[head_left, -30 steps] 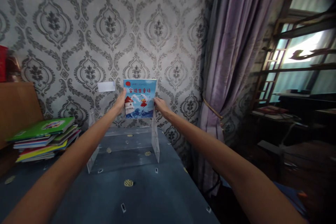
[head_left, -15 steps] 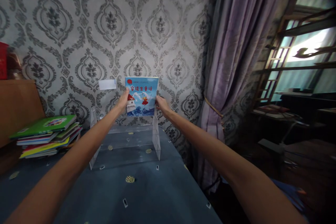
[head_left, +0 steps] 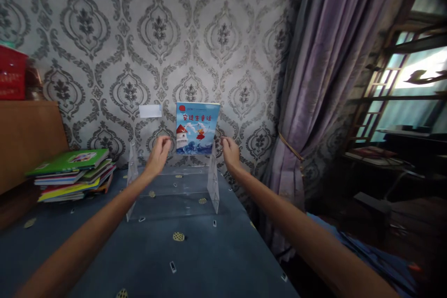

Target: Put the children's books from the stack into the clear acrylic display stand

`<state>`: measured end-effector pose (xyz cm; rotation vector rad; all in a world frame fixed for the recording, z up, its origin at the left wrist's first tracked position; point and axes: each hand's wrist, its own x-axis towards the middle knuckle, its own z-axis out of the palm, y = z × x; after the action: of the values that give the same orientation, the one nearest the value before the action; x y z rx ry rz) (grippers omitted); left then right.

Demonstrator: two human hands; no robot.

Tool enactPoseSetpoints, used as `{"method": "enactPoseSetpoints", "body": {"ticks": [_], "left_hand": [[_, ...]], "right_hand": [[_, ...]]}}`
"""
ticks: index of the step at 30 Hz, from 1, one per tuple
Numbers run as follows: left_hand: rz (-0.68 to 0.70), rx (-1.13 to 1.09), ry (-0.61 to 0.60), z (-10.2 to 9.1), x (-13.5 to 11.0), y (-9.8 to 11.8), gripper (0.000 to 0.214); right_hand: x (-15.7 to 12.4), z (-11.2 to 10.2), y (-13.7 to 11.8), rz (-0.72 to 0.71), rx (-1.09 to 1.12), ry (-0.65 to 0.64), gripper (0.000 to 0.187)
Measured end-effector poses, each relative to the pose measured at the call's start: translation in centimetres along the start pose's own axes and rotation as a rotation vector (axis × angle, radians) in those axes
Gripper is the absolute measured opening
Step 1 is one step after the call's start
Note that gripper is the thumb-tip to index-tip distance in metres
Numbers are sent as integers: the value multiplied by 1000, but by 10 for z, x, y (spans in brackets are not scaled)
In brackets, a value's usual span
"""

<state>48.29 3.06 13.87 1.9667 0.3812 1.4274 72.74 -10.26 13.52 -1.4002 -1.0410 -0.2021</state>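
Note:
A blue picture book (head_left: 197, 128) with red Chinese characters on its cover stands upright at the back of a clear stepped rack (head_left: 213, 186). Just left of the book, my left hand (head_left: 159, 152) is apart from it, fingers loosely bent and holding nothing. On the other side, my right hand (head_left: 230, 152) hangs a little off the book's right edge, also empty with loosely bent fingers. The rack's see-through tiers rest on the dark blue patterned tablecloth (head_left: 195, 265). What supports the book's lower edge is hard to make out.
A stack of books (head_left: 75, 174) with a green one on top lies at the left. Behind it are a wooden cabinet (head_left: 33, 139) and a red basket (head_left: 12, 74). A white switch plate (head_left: 150, 111) is on the wall; a purple curtain (head_left: 300, 102) hangs right.
Both hands have let go of the book and moved outward from its sides. The book stays upright at the rack's back. The view has shifted slightly left.

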Motion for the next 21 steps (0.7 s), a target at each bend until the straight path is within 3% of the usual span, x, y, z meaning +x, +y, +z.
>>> {"method": "enactPoseSetpoints", "body": {"ticks": [2, 4, 7, 9, 11, 13, 16, 18, 21], "left_hand": [[46, 150, -111, -14, -42, -2, 31], [79, 256, -248, -25, -86, -9, 30], [195, 370, -471, -39, -149, -29, 31], [222, 453, -562, -46, -184, -47, 30], [249, 517, -601, -51, -212, -65, 32], [243, 550, -583, -55, -229, -79, 35], [213, 541, -555, -56, -236, -86, 35], [203, 518, -560, -56, -234, -84, 35], [217, 504, -569, -55, -232, -81, 37]], "right_hand": [[-35, 0, -7, -31, -15, 35, 42], [-78, 6, -15, -142, -6, -30, 34], [-144, 28, -24, -147, 46, -298, 29], [-183, 49, -26, -130, 61, -539, 29], [-213, 71, -25, -118, 72, -680, 29], [-234, 93, -20, -85, 104, -731, 27], [-252, 118, -10, 134, 155, -674, 37], [-258, 127, -2, 253, 182, -656, 41], [-262, 129, 6, 291, 213, -677, 43]]}}
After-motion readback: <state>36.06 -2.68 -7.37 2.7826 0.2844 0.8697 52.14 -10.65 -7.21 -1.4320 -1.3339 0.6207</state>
